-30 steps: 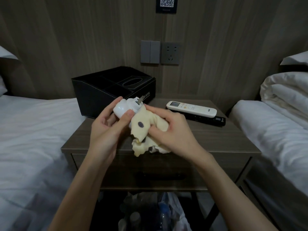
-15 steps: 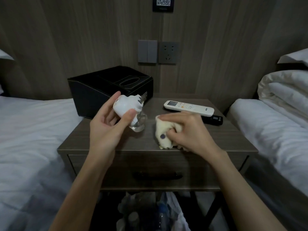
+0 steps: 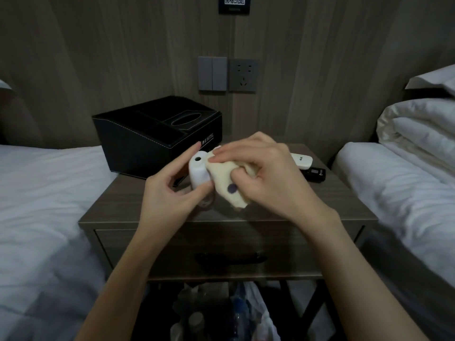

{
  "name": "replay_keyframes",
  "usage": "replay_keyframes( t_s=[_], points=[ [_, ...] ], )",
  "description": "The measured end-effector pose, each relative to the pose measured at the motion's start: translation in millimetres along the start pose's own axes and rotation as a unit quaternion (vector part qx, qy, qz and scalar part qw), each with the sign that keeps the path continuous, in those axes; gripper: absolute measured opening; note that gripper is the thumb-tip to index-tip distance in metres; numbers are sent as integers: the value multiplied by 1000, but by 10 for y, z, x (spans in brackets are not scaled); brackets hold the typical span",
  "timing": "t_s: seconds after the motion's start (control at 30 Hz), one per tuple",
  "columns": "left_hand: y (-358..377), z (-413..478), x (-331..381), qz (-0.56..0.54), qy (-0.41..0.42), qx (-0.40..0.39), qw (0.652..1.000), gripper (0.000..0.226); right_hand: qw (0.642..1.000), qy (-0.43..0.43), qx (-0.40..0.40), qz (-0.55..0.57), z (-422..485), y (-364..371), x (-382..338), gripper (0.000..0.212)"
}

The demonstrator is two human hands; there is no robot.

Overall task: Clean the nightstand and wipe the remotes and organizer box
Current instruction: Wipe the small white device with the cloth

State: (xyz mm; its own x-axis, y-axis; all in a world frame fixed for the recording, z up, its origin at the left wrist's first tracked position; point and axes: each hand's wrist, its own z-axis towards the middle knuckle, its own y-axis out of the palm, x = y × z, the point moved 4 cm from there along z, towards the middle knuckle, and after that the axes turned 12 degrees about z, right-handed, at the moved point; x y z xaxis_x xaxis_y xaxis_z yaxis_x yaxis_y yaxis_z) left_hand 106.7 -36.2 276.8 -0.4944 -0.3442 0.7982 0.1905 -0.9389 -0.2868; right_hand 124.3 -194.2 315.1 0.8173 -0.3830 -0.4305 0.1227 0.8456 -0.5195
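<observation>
My left hand [image 3: 172, 193] holds a small white plug-in device [image 3: 199, 172] with a clear bottle under it, above the middle of the wooden nightstand [image 3: 128, 203]. Pressed against the device's right side is a pale yellow cloth [image 3: 227, 185], gripped by my right hand [image 3: 266, 178]. The black organizer box [image 3: 147, 141] stands at the nightstand's back left. A white remote [image 3: 301, 159] and a black remote [image 3: 315, 174] lie at the back right, mostly hidden behind my right hand.
White beds flank the nightstand, left bed [image 3: 41, 205] and right bed [image 3: 398, 188]. A wall switch [image 3: 212, 73] and socket [image 3: 243, 75] sit above the box. A bin with bottles and plastic [image 3: 221, 313] stands under the nightstand. The drawer handle [image 3: 230, 257] faces me.
My right hand lifted the cloth off the nightstand and brought it back against the white device. My left hand turned the device so its round hole faces up.
</observation>
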Motion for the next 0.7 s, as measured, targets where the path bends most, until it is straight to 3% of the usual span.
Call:
replay_keyframes(
  t_s=[0.37,0.53,0.7],
  points=[
    [22,-10,-49,-11,-10,-23,1000,68,998,48,3,36,-3,-27,166,39],
    [29,-6,-46,6,-5,-30,1000,66,991,110,6,82,-40,-52,307,38],
    [13,-4,-89,50,-15,-15,999,81,986,90,97,98,-4,-124,252,40]
  ],
)
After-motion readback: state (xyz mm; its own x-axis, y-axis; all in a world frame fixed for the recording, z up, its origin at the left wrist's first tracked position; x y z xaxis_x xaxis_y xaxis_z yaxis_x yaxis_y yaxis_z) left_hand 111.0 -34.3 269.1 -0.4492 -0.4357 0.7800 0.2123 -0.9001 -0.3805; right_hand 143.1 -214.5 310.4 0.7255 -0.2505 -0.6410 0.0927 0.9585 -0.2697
